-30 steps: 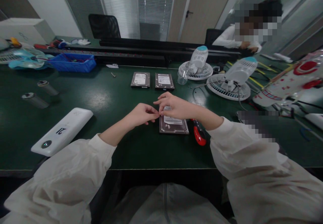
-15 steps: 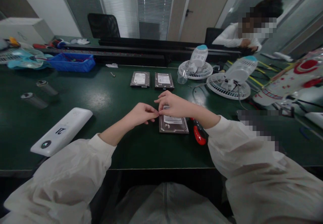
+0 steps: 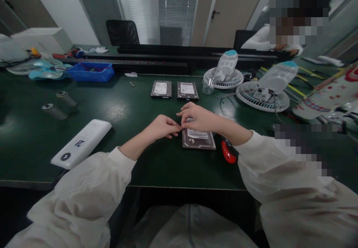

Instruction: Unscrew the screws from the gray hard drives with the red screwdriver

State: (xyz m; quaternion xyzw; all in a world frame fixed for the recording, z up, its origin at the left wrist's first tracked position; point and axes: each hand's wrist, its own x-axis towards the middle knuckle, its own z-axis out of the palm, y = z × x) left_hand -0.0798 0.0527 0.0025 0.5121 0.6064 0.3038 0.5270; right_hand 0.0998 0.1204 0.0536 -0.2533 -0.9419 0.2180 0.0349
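A hard drive [image 3: 199, 143] lies flat on the green table in front of me, its far part covered by my right hand. My left hand [image 3: 165, 127] is at the drive's left edge, thumb and fingers pinched together. My right hand [image 3: 197, 116] arches over the drive, with thumb and index finger pinched at the same left edge, touching or almost touching the left fingertips. Whatever the fingertips hold is too small to make out. A tool with a red and black handle [image 3: 228, 151] lies right of the drive, partly under my right forearm.
Two more hard drives, a left one [image 3: 161, 89] and a right one [image 3: 187, 90], lie farther back. Beside them are a clear cup [image 3: 208, 85] and two white fans [image 3: 263, 96]. Leftward are a white power bank [image 3: 82, 143], metal cylinders [image 3: 54, 111] and a blue bin [image 3: 92, 73]. A person sits across.
The whole view has shifted slightly, so everything sits farther right in the picture. Both hands keep nearly the same pinch at the drive's left edge.
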